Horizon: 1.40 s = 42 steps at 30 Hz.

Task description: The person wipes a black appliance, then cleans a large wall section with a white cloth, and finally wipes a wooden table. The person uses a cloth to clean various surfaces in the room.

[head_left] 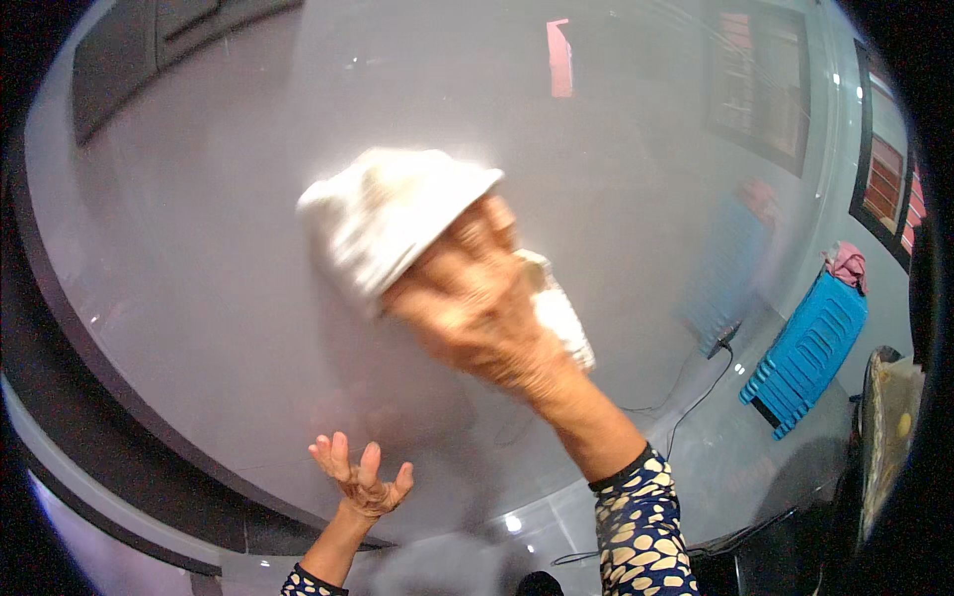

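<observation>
My right hand (477,308) reaches up from the lower right, gripping a crumpled white cloth (383,214) against or just in front of a glossy grey wall-like surface (616,228). The hand and cloth are smeared by motion, and some fingers are hidden under the fabric. Another part of the cloth hangs below the palm on the right. Lower down and to the left, my left hand (363,482) is raised with fingers spread and nothing in it. Dark sleeves with cream spots cover both forearms.
At the right stands a stack of blue plastic stools (810,348) with a pink cloth (848,266) on top. A black cable (681,427) runs nearby. Further right are a dark-framed window (884,164) and a partly visible tray-like item (889,427). A dark curved band (89,407) borders the left.
</observation>
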### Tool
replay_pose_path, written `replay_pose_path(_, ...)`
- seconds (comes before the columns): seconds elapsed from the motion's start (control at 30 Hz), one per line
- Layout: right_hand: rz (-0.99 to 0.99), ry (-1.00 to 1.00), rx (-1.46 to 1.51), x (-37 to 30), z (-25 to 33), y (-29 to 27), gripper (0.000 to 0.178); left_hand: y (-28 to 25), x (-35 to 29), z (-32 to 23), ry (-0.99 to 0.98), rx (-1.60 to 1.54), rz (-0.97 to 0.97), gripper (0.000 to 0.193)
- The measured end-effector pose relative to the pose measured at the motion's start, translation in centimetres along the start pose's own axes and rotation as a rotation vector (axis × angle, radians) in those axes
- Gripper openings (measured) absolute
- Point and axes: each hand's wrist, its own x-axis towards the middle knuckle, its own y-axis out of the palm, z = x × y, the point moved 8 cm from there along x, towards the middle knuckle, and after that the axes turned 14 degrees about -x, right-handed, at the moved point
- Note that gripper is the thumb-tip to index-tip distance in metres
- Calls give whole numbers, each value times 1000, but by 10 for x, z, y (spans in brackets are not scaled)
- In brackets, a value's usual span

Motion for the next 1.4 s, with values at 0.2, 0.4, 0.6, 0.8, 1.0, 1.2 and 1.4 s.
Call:
replay_pose_path(0.2,2,36,-70,-97,14,11,20,34,-51,0,-97,145,9,63)
replay_pose_path(0.4,-186,332,-290,-170,-83,-14,42,46,-31,-7,-18,294,-44,58)
replay_pose_path(0.6,-328,662,-376,-234,-149,-32,41,37,-27,-9,-29,272,-43,55)
replay_pose_path(0.8,-320,758,-214,-232,-141,-19,45,32,-26,1,5,302,-11,53)
replay_pose_path(1.0,-211,525,-171,-222,-83,7,55,65,-5,9,34,317,-34,50)
replay_pose_path(1.2,-150,339,-14,-228,-27,36,25,71,33,6,58,342,-26,49)
replay_pose_path(1.4,-87,55,-133,-186,-13,25,16,64,29,2,45,350,-43,48)
